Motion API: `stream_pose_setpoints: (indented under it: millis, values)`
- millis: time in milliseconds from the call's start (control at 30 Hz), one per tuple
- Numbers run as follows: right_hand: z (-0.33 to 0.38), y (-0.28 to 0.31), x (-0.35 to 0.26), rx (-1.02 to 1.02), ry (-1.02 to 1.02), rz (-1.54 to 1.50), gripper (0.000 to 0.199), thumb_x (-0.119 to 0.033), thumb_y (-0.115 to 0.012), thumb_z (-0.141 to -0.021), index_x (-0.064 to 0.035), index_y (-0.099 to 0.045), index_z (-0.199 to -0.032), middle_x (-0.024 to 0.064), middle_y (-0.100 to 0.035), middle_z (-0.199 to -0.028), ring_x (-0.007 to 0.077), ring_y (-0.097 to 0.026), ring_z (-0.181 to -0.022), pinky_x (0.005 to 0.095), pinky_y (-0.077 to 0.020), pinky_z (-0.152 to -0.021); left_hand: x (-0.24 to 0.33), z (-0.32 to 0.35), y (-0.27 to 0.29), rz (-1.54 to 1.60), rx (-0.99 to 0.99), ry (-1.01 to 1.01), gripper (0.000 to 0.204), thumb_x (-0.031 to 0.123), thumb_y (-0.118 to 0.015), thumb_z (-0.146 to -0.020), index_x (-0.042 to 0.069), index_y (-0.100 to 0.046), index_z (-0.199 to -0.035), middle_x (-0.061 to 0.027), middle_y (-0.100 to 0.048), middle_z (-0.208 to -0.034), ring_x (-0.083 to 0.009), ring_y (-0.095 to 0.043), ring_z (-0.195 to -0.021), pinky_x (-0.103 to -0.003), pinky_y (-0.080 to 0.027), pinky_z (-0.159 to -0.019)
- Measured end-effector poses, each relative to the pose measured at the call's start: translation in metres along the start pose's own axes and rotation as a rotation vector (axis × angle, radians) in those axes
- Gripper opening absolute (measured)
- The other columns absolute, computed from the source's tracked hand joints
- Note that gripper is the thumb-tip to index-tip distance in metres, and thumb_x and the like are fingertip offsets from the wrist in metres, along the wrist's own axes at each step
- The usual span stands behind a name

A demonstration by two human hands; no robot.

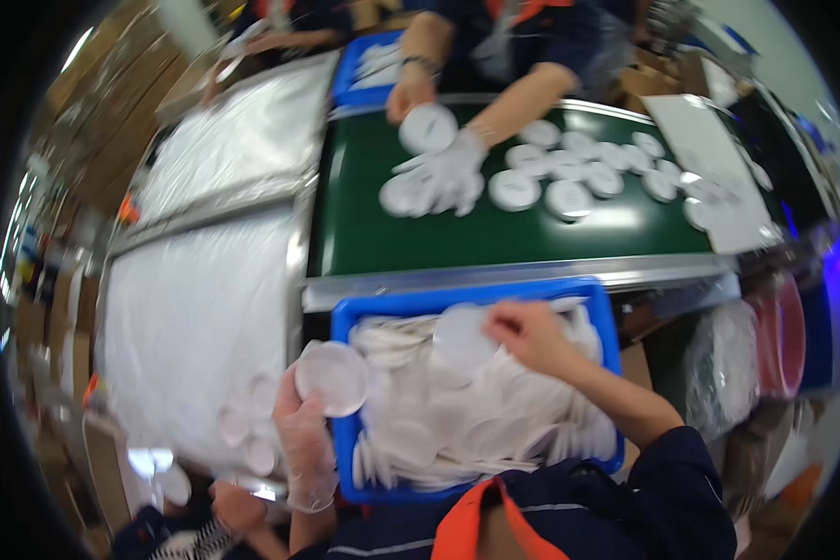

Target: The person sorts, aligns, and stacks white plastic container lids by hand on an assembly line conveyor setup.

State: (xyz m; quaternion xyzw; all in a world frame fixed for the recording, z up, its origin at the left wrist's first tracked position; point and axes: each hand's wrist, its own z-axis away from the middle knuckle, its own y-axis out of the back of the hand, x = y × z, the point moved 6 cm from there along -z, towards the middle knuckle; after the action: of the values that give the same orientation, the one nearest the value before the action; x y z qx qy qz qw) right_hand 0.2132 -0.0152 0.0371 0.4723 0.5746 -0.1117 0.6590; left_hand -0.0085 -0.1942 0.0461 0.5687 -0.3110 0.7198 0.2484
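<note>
In my left hand [303, 434], which wears a thin clear glove, a round white disc-shaped lid [336, 377] is gripped at the left rim of the blue bin. My right hand [535, 336] is over the far part of that bin, its fingers pinched at the edge of another white lid [461, 338]; motion blurs this hand a little. Many more white lids [495, 401] fill the blue bin [476, 291], some lying flat and others standing on edge along its sides.
Beyond the bin runs a green conveyor [532, 245] with scattered white lids [569, 198]. Across it, a co-worker's gloved hand [439, 182] and bare hand handle lids. Plastic-covered tables [196, 308] stand left, another person's hand [238, 509] at lower left. A pink tub [779, 336] is right.
</note>
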Motion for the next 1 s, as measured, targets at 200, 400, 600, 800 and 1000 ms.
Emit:
stream_pose_setpoints:
  millis: [200, 400, 600, 800, 1000]
  values:
    - [0.054, 0.035, 0.016, 0.264, 0.068, 0.241, 0.038, -0.024, -0.065, -0.075, -0.0039, -0.052, -0.105, 0.0134, -0.058, -0.104, 0.0295, -0.059, -0.072, 0.035, -0.0468, -0.062, -0.009, -0.015, -0.139, -0.317, -0.447, -0.051, 0.035, -0.002, -0.045, -0.079, -0.006, -0.048, -0.113, -0.0104, -0.054, -0.109, -0.0156, -0.052, -0.1, -0.026, -0.039, -0.088]
    - [0.108, 0.092, -0.006, 0.174, 0.05, -0.17, 0.036, -0.021, -0.054, -0.083, -0.005, -0.046, -0.114, 0.0195, -0.059, -0.087, 0.034, -0.058, -0.077, 0.0389, -0.0472, -0.07, -0.012, 0.046, -0.237, -0.366, -0.863, -0.346, 0.039, 0.013, -0.049, -0.084, -0.005, -0.041, -0.117, -0.0132, -0.051, -0.107, -0.0212, -0.053, -0.094, -0.031, -0.042, -0.084]
    - [0.303, 0.37, 0.152, 1.052, -0.054, -0.456, 0.02, -0.02, -0.049, -0.085, -0.0033, -0.059, -0.084, 0.0057, -0.056, -0.063, 0.0114, -0.056, -0.055, 0.0275, -0.0471, -0.05, -0.015, 0.011, -0.24, -0.471, -0.783, -0.643, 0.041, 0.018, -0.048, -0.089, -0.005, -0.037, -0.121, -0.0169, -0.051, -0.112, -0.0236, -0.051, -0.1, -0.033, -0.044, -0.084]
    - [0.263, 0.375, 0.21, 1.238, -0.352, -0.733, 0.065, -0.049, -0.058, -0.08, -0.0039, -0.037, -0.122, 0.0129, -0.055, -0.099, 0.0185, -0.057, -0.082, 0.0306, -0.0472, -0.071, -0.01, -0.06, -0.18, -0.807, -0.444, -0.78, 0.031, 0.011, -0.047, -0.084, -0.003, -0.048, -0.112, -0.0105, -0.053, -0.104, -0.0195, -0.052, -0.095, -0.031, -0.041, -0.086]
    - [0.103, 0.148, 0.051, 0.256, 0.142, 0.318, 0.017, -0.009, -0.064, -0.073, -0.0031, -0.06, -0.088, 0.0114, -0.059, -0.08, 0.0226, -0.059, -0.073, 0.031, -0.0486, -0.064, -0.017, -0.145, -0.186, -0.884, -0.187, -0.733, 0.023, 0.005, -0.058, -0.077, 0.001, -0.056, -0.1, -0.0118, -0.058, -0.098, -0.0243, -0.056, -0.091, -0.032, -0.045, -0.078]
